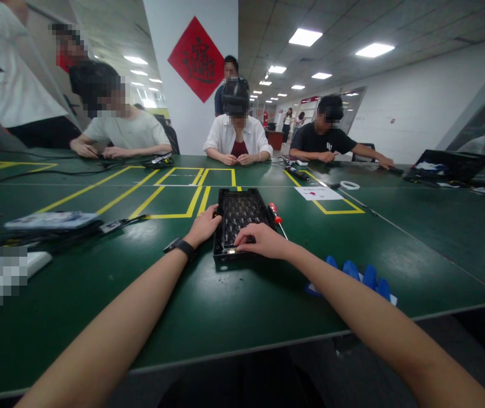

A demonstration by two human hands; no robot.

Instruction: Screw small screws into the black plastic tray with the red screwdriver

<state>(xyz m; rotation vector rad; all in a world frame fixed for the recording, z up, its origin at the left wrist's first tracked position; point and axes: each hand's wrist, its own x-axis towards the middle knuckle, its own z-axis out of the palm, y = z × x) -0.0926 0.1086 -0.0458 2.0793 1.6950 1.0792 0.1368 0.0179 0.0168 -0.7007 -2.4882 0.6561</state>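
Observation:
A shallow black plastic case [222, 258] lies on the green table in front of me, its inside filled with rows of small shapes too fine to name. My left hand [205, 225] is closed on the case's left wall. Over the near end of the case, my right hand [262, 240] is pinched, its fingertips down inside. Beside those fingertips shows a small shiny piece [231, 251]; whether they grip it I cannot tell. Against the right side of the case rests a screwdriver [274, 214] with a red and black handle, its shaft pointing towards me.
Blue-fingered gloves [367, 276] lie beyond my right forearm. Farther back are a printed sheet [317, 194], a white ring [349, 185] and a dark handheld tool [296, 173]. A light-blue flat box [53, 221] with cables sits left. Several people sit across the table.

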